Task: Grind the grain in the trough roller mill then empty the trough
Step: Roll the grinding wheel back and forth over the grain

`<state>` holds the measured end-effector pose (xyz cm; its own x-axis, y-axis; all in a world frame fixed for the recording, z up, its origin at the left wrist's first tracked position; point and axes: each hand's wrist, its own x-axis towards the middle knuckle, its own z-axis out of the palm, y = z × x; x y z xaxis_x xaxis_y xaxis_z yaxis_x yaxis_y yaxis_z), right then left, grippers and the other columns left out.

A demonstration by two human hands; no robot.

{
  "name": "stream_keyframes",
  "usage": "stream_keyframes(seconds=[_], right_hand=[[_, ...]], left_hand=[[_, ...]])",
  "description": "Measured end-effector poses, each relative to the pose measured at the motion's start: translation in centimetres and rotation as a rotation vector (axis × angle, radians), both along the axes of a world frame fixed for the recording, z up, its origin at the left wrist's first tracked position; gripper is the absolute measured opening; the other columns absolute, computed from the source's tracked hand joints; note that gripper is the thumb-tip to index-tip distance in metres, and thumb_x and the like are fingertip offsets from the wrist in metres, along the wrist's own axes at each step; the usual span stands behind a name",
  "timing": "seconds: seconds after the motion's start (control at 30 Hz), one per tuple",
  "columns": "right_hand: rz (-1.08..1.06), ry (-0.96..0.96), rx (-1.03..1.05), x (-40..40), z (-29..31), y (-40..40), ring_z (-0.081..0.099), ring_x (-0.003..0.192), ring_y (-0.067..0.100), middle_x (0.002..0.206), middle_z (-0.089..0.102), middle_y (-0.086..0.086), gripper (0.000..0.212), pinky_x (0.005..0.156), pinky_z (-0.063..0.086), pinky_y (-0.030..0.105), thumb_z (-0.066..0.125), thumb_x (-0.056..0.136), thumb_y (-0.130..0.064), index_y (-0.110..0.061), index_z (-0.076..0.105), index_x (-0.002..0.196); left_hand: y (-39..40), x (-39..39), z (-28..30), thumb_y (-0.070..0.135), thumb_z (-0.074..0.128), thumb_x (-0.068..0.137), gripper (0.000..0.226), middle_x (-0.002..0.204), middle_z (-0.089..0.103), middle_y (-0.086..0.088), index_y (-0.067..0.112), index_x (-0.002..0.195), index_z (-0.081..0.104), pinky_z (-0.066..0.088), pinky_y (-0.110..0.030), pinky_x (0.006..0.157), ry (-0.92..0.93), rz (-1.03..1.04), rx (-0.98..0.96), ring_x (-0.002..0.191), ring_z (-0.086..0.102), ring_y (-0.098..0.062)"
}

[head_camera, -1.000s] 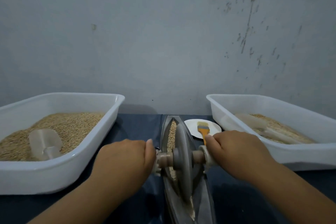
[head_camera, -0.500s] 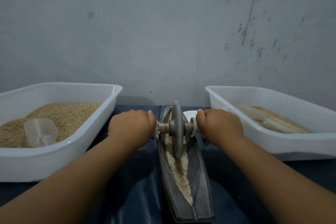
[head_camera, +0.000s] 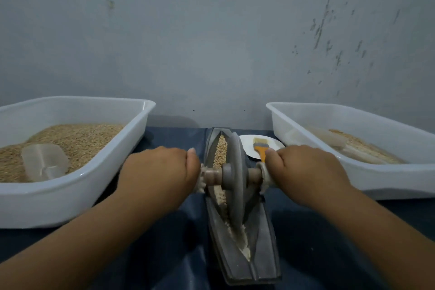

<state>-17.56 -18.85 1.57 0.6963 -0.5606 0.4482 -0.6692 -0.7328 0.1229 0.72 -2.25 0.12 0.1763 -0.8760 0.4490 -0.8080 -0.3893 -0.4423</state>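
A long dark grey trough point(head_camera: 263, 247) lies lengthwise on the blue table cover, with tan grain point(head_camera: 220, 150) along its groove. A grey roller wheel point(head_camera: 235, 181) stands upright in the groove near the trough's middle. Its wooden axle sticks out on both sides. My left hand point(head_camera: 162, 169) grips the left axle handle. My right hand point(head_camera: 303, 172) grips the right axle handle. Pale ground meal point(head_camera: 243, 243) lies in the groove nearer to me.
A white tub point(head_camera: 98, 172) on the left holds whole grain and a clear scoop point(head_camera: 43, 162). A white tub point(head_camera: 400, 179) on the right holds some grain and a scoop. A white plate point(head_camera: 249, 146) with an orange brush point(head_camera: 261, 148) sits behind the trough. A grey wall stands close behind.
The wheel rolled to the trough's far end half a second ago and has now come back toward me to about the middle. Both hands kept their grip on the handles.
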Motion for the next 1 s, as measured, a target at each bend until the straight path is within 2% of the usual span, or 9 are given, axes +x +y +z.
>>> stream_keyframes(seconds=[0.1,0.3,0.37,0.43,0.5,0.7,0.83,0.9,1.0], right_hand=[[0.001,0.025,0.047,2.9,0.2,-1.9,0.055,0.075,0.026,0.078,0.05,0.002,0.006,0.066,0.049,0.035,0.05,0.094,-0.02,-0.018,0.049,0.088],[0.039,-0.004,0.094,2.8,0.7,-1.0,0.044,0.068,0.023,0.077,0.047,0.003,0.019,0.055,0.035,0.03,0.05,0.092,-0.025,-0.012,0.037,0.085],[0.057,0.003,-0.042,0.8,0.3,-0.2,0.042,0.056,0.011,0.067,0.05,-0.004,0.04,0.049,0.029,0.026,0.026,0.095,-0.046,-0.016,0.046,0.076],[0.054,-0.07,-0.087,-0.8,0.0,1.3,0.036,0.048,0.004,0.052,0.043,-0.005,0.053,0.045,0.023,0.024,0.011,0.089,-0.054,-0.023,0.042,0.06],[0.04,-0.124,-0.06,-1.5,-0.2,1.7,0.038,0.047,0.006,0.05,0.042,-0.004,0.057,0.045,0.024,0.025,0.007,0.089,-0.054,-0.025,0.042,0.055],[-0.046,-0.145,0.218,1.6,-1.5,-1.8,0.054,0.074,0.025,0.076,0.058,0.003,0.048,0.068,0.044,0.035,0.022,0.1,-0.038,-0.019,0.052,0.066],[-0.043,-0.145,0.201,2.6,-1.0,-2.4,0.047,0.07,0.023,0.072,0.05,0.001,0.041,0.062,0.034,0.033,0.025,0.098,-0.032,-0.022,0.046,0.064],[0.006,-0.122,0.073,1.7,-0.8,-1.3,0.051,0.068,0.024,0.071,0.052,0.001,0.036,0.06,0.04,0.032,0.027,0.099,-0.031,-0.022,0.05,0.073],[0.05,-0.113,-0.102,-0.6,-0.8,1.1,0.051,0.053,0.019,0.057,0.052,-0.003,0.045,0.05,0.04,0.029,0.021,0.097,-0.04,-0.025,0.047,0.064]], left_hand=[[-3.3,1.7,0.1,0.019,0.037,0.096,0.049,0.11,0.055,-0.009,0.006,0.14,0.021,0.041,-0.035,0.061,-0.072,0.114,0.051,0.091,0.057,-0.03],[-2.3,1.7,0.0,0.023,0.047,0.094,0.05,0.108,0.055,-0.009,0.006,0.136,0.026,0.044,-0.036,0.062,0.014,0.112,0.097,0.089,0.058,-0.028],[-0.2,0.6,-1.0,0.035,0.032,0.097,0.028,0.083,0.057,-0.001,0.015,0.105,0.049,0.045,-0.034,0.059,0.178,0.045,-0.031,0.071,0.056,-0.021],[1.5,-0.8,-0.7,0.046,0.01,0.094,0.05,0.054,0.045,0.005,0.025,0.068,0.047,0.048,-0.03,0.05,0.351,-0.009,-0.21,0.048,0.046,-0.009],[1.8,-1.0,-0.1,0.038,0.018,0.095,0.05,0.046,0.04,0.006,0.024,0.062,0.052,0.037,-0.025,0.037,0.256,-0.156,-0.215,0.037,0.04,-0.009],[-3.3,0.3,1.4,0.024,0.0,0.087,0.059,0.088,0.056,-0.003,0.014,0.111,0.053,0.042,-0.035,0.066,0.009,0.04,-0.097,0.085,0.06,-0.03],[-3.9,1.5,1.0,0.016,0.038,0.097,0.046,0.113,0.057,-0.012,0.005,0.14,0.026,0.046,-0.038,0.066,-0.066,0.047,0.006,0.093,0.059,-0.033],[-2.0,1.0,0.7,0.018,0.043,0.095,0.037,0.098,0.058,-0.01,0.005,0.129,0.037,0.045,-0.034,0.06,-0.056,0.006,0.025,0.079,0.059,-0.029],[0.6,-0.8,-0.5,0.022,0.036,0.094,0.029,0.054,0.045,0.0,0.014,0.072,0.052,0.04,-0.026,0.041,0.108,-0.133,-0.148,0.042,0.043,-0.02]])
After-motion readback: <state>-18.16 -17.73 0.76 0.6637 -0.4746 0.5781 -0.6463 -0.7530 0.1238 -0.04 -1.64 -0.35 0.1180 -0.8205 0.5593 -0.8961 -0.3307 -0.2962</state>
